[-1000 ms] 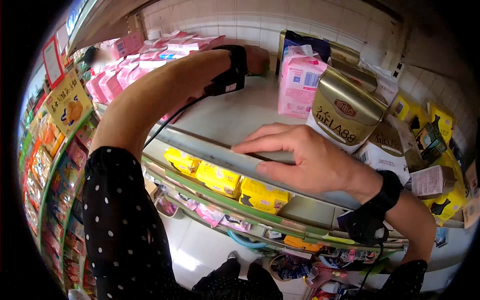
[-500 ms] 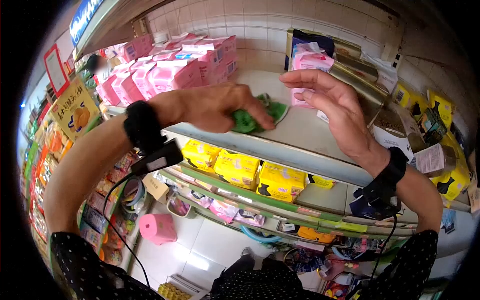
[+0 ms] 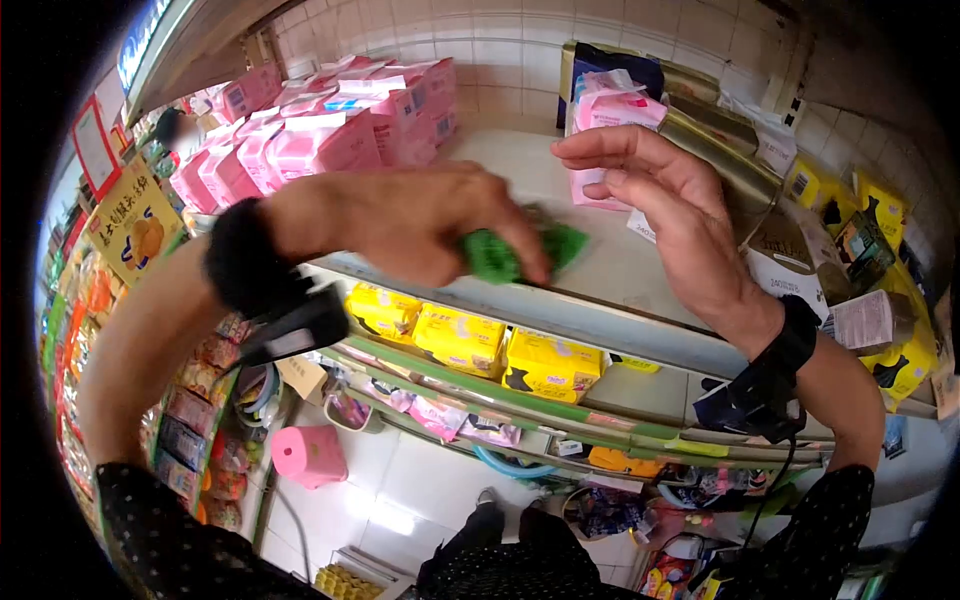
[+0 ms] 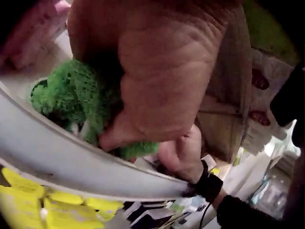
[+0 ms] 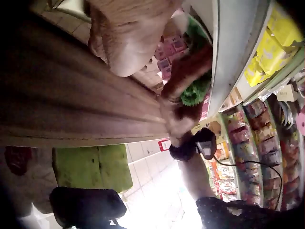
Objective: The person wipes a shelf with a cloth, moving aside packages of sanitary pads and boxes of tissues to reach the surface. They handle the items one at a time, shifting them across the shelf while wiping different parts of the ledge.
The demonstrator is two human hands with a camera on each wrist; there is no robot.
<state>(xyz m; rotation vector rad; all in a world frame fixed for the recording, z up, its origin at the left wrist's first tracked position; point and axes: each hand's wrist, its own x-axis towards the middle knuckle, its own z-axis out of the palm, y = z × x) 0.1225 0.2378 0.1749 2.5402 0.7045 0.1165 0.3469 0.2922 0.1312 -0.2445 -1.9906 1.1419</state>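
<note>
Pink packs [image 3: 320, 140] stand in rows at the left of the top shelf [image 3: 620, 275]. The left hand [image 3: 420, 225] grips a green cloth [image 3: 500, 255], its fingers curled over it near the shelf's front edge. The cloth is bright green, coarse-knit and bunched. The right hand [image 3: 670, 215] hovers above the shelf with fingers spread wide, holding nothing
</note>
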